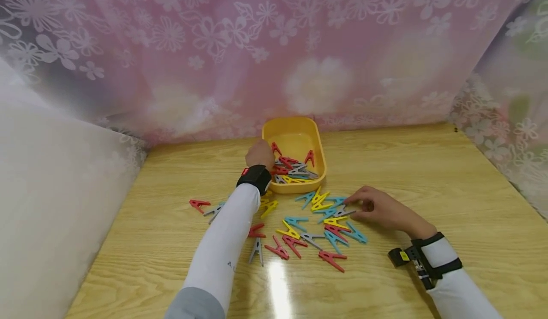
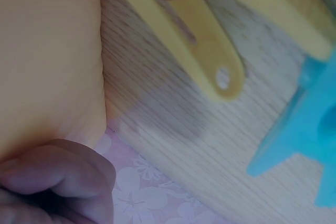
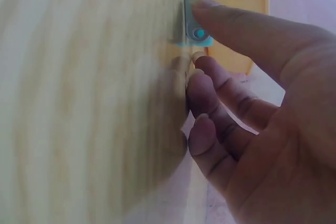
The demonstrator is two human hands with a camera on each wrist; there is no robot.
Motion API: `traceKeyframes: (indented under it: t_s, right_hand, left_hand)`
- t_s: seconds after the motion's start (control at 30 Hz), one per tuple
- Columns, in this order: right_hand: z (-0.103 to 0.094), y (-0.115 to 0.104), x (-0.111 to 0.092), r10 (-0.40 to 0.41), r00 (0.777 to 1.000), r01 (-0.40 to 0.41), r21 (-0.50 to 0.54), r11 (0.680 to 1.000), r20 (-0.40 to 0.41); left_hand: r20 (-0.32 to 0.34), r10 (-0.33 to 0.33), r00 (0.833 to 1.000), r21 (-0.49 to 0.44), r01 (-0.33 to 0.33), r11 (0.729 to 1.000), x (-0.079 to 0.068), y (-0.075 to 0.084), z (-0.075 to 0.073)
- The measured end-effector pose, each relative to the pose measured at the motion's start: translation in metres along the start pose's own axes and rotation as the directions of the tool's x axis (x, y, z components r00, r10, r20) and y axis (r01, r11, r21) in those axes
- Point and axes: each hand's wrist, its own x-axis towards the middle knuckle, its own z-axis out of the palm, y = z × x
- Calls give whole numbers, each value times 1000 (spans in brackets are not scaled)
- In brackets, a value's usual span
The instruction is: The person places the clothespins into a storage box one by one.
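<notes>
My left hand is over the left rim of the yellow basket, where red, grey and yellow clothespins lie. The left wrist view shows this hand's fingers curled beside the basket wall; I cannot tell whether they hold anything. At the right side of a loose pile of clothespins, my right hand is low over the table. Its thumb touches a grey clothespin, while the index fingertip is just beyond that clothespin's end. The other fingers are loosely bent.
Blue clothespins, yellow ones and red ones lie scattered on the wooden table before the basket. A red clothespin lies left of my left arm. Flowered cloth hangs behind the table.
</notes>
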Motion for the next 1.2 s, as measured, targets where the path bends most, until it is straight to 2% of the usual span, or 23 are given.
traceKeyframes:
  t_s: [0.27,0.5,0.67,0.77,0.97,1.2]
  right_hand:
    - [3,-3,1,16,1000,-17,-60,998,-20]
    - [1,1,-3,36,999,-37,-40,999,-30]
    - [-5,4,-8,8,991,-19,-77,997,-137]
    - [-9,1,-2,-1,970,-17,-71,997,-242]
    - [-16,-15,25,-4,908,-9,-30,1000,-419]
    - [-15,-40,72,58,866,-18,86,996,-496]
  left_hand:
    - [12,1,1000,15,-1,1000,1,-7,-1]
    - [-6,-18,1000,9,18,1000,7,-13,3]
    - [-15,-21,1000,16,22,1000,12,-17,7]
    - [-23,-15,1000,26,16,1000,13,-16,6]
    - [-12,-16,1000,30,17,999,12,-11,4]
    - [-2,1,1000,16,-1,1000,8,-3,5]
